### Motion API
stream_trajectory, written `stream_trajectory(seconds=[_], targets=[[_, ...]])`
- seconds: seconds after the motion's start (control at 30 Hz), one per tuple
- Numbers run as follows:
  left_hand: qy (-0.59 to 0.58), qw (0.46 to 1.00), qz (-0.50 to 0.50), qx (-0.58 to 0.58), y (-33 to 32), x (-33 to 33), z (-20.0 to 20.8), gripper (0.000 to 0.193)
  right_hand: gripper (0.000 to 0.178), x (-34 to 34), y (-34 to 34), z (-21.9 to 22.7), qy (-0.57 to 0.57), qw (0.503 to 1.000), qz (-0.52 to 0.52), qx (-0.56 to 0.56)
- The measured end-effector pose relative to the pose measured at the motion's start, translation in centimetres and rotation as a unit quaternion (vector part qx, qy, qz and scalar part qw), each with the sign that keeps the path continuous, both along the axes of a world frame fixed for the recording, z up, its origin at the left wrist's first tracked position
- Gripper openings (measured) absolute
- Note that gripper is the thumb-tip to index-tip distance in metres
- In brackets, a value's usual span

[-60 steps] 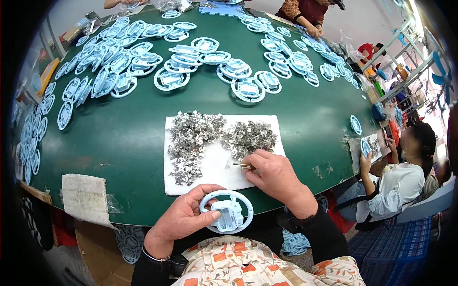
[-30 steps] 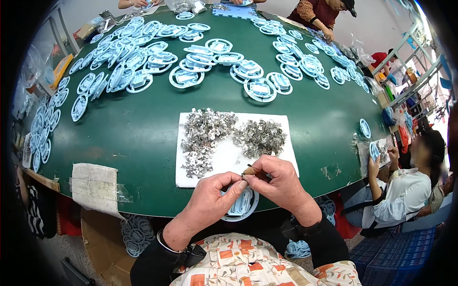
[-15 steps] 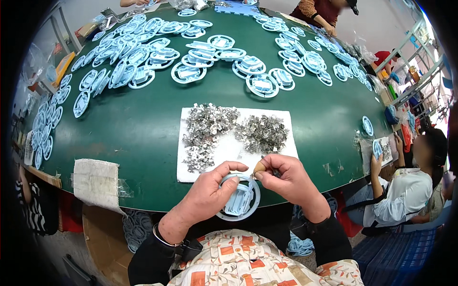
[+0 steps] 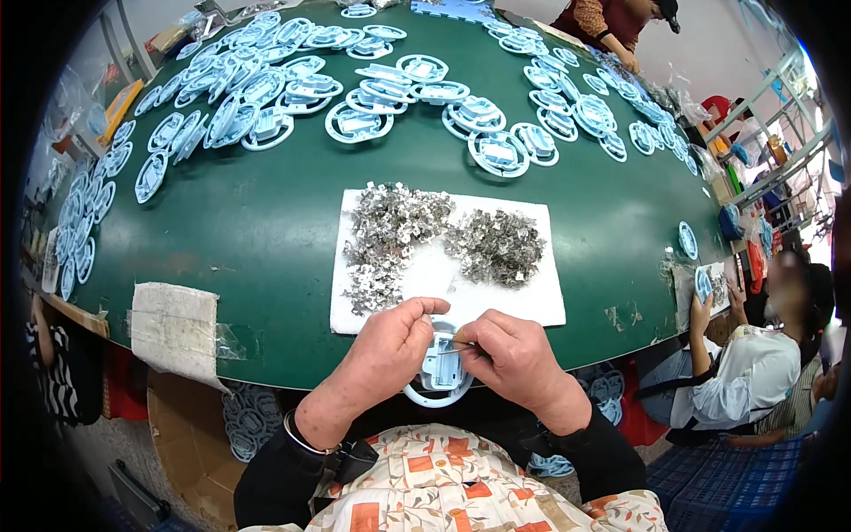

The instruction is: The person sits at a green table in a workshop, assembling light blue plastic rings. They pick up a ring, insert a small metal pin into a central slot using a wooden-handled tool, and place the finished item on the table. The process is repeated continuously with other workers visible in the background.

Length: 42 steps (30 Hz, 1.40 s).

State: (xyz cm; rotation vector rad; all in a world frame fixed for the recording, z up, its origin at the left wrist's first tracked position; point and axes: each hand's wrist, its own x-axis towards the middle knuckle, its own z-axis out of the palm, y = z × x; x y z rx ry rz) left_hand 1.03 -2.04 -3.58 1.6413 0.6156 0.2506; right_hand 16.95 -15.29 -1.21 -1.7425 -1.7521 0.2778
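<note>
Near the front edge of the table, my left hand (image 4: 386,350) is closed on the rim of a light blue plastic wheel-shaped part (image 4: 437,400), which has a box-like recess in its middle. My right hand (image 4: 514,356) pinches a thin metal tool (image 4: 449,351), whose end lies over that recess. Whether the tool is a pair of tweezers or a plain rod I cannot make out. Just beyond both hands, a white foam board (image 4: 433,277) carries two heaps of small metal clips, a left heap (image 4: 390,235) and a right heap (image 4: 496,248).
Many more blue wheel parts (image 4: 359,124) are spread over the far side of the green table (image 4: 266,230). A whitish cloth pad (image 4: 175,330) hangs at the front left edge. On the right, a seated person holds another blue part (image 4: 703,284); someone else works across the table.
My right hand has lowered and moved slightly left, bringing the thin metal tool from the rim down over the recess. My left hand still holds the part, now turned a little.
</note>
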Motion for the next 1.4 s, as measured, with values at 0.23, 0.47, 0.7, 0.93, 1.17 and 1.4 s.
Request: stream_trajectory(seconds=[0.23,0.47,0.7,0.93,1.17,1.4], targets=[[0.004,0.999,0.014,0.036,-0.3,0.2,0.2,0.031,0.016,0.2,-0.4,-0.2,0.099,0.994,-0.036,-0.013],[0.012,0.999,0.016,0.050,-0.5,0.3,0.0,0.031,0.013,0.0,-0.4,-0.1,0.156,0.984,-0.053,-0.068],[-0.014,1.000,0.007,0.007,-0.3,0.1,-0.5,0.032,0.018,-0.3,-0.9,0.0,0.174,0.976,-0.118,-0.055],[-0.090,0.991,-0.031,-0.092,-0.2,-1.2,0.5,0.035,0.023,0.2,-1.4,0.3,0.522,0.819,-0.096,-0.218],[-0.047,0.974,-0.146,0.164,-0.1,-1.4,2.9,0.046,0.023,0.3,-1.7,0.8,0.509,0.825,-0.089,-0.227],[-0.166,0.911,-0.067,-0.372,-0.6,-2.2,-0.3,0.042,0.026,-0.7,-1.7,1.2,0.599,0.790,-0.077,-0.106]])
